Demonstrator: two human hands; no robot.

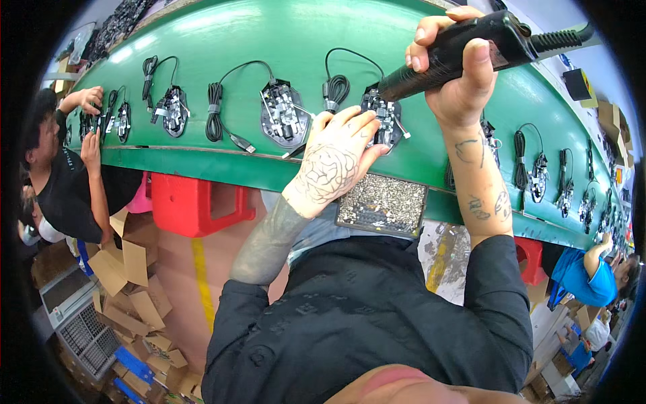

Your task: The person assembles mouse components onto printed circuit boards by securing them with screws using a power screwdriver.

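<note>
Resting the left hand (333, 158), thumb spread, on a coverless computer mouse (385, 121) at its two o'clock, laid lengthwise twelve to six on the green bench (289, 34); hiding the mouse's left edge, cannot tell any pinch. Clasping a black driver (444, 59) in the right hand (464, 81), aimed toward eight o'clock over the mouse; cannot make out its tip.

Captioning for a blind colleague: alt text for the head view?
A person's right hand holds a corded black tool at an electronic unit on a green bench; the left hand touches the unit. Other cabled units line the bench; a tray of small metal pieces is at its near edge.
</note>
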